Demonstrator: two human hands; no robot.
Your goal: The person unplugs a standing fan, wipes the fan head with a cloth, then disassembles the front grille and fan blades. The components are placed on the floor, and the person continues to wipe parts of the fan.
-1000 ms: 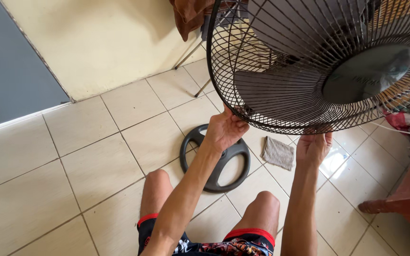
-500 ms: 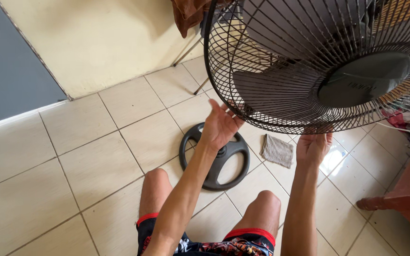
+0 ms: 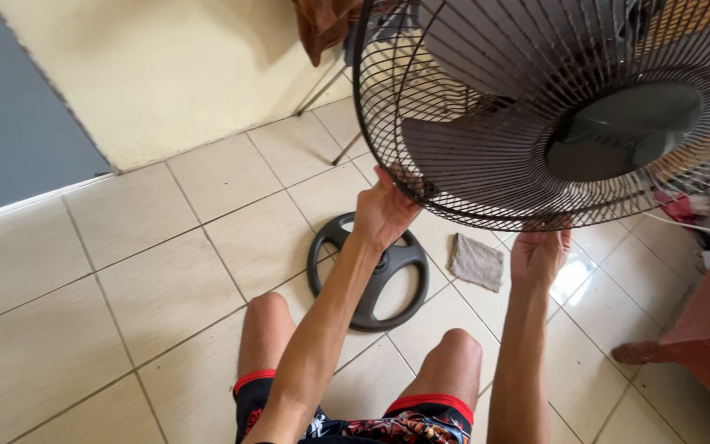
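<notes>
While the person sits on the tiled floor, their left hand closes on the lower-left rim of the black fan guard filling the upper right, steadying it. The round fan base lies below. The right hand, fingers curled, props the guard's bottom edge.

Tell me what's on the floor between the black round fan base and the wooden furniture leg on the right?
In the head view, a small grey cloth lies on the tiles between the fan base and the furniture leg; the right hand hangs above that stretch.
</notes>
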